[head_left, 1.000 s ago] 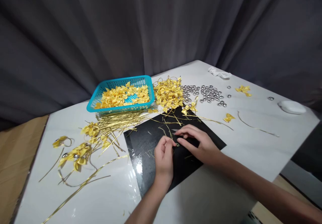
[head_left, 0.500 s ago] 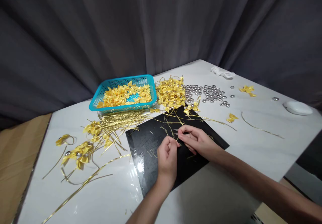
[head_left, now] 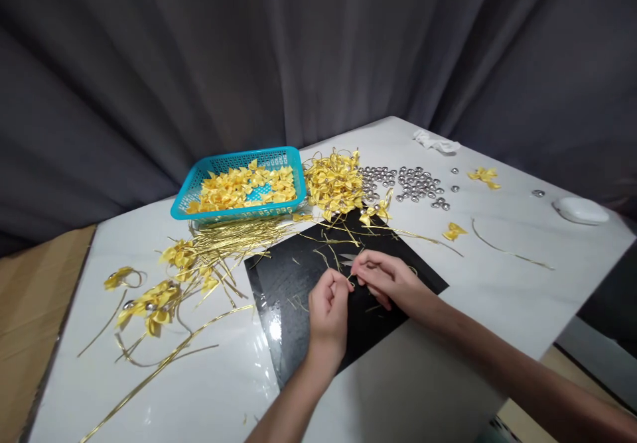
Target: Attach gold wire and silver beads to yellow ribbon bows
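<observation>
Over the black mat, my left hand pinches a thin gold cord, which makes a small loop at the fingertips. My right hand is closed on the same cord, its fingertips almost touching the left ones. Pointed metal blades show beside my right fingers; the rest of that tool is hidden. Short gold cord pieces lie scattered on the mat.
A blue basket holds yellow bows. Beside it are a pile of finished yellow bows, silver beads and gold cords. A white oval object and white cloth lie right.
The whole view has shifted slightly, with the table things now a little further left. Both hands keep their pinch on the cord, and more of the metal blades shows.
</observation>
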A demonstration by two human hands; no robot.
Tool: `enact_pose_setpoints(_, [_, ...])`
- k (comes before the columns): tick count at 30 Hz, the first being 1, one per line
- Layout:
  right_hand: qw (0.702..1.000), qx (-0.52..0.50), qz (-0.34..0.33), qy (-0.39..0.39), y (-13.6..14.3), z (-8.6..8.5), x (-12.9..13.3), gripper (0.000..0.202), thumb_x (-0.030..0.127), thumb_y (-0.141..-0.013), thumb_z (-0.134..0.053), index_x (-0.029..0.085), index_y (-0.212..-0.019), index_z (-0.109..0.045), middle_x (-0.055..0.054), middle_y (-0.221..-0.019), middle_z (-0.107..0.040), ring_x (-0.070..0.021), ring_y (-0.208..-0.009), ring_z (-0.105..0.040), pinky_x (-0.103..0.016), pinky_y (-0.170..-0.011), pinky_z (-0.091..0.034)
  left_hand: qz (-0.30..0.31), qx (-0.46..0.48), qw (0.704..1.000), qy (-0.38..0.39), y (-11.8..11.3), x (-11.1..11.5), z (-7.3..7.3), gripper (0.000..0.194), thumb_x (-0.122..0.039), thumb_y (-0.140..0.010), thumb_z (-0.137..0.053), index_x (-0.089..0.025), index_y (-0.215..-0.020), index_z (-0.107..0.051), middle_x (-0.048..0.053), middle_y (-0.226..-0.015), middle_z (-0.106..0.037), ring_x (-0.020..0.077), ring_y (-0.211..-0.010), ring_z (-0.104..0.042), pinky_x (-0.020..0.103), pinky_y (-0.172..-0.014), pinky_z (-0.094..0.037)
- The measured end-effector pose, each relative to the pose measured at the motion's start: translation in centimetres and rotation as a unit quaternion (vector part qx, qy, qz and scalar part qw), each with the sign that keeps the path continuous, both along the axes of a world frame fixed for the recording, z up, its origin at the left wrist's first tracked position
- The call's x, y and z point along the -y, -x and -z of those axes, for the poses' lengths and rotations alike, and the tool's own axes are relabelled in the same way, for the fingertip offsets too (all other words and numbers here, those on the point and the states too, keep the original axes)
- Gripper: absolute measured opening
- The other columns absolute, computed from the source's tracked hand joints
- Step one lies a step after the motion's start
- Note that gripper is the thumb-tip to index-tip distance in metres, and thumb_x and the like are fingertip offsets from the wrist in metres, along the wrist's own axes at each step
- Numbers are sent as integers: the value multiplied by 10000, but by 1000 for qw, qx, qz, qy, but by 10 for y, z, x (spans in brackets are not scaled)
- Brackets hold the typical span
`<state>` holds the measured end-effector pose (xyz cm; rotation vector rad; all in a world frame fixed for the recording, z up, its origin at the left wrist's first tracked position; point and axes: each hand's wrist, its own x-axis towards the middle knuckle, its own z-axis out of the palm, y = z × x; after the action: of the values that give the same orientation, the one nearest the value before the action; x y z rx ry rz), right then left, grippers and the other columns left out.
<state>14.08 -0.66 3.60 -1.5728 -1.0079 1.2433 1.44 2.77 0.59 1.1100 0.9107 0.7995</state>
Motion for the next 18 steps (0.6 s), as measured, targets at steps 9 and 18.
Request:
enact_pose_setpoints(9, [1000,12,-28,6,3,-1,-1,251,414,-775,-585,176,-759,-507,79,-461,-435,-32,-355,-323,-159,-348,-235,2,-2,1000,-7,0,1,-2,299,-404,-756,-521,-180,-576,-439,-58,-519,-305,90,-492,-265,220,-480,-195])
enact_pose_setpoints(18, [999,29,24,-19,-14,-3,-1,362,530,-773,-555,184,-805,-452,102,-492,-352,-28,-347,-304,-170,-355,-255,-3,-4,1000,5,0,0,-2,291,-405,-737,-516,-189,-568,-419,-70,-499,-264,82,-458,-211,220,-456,-159])
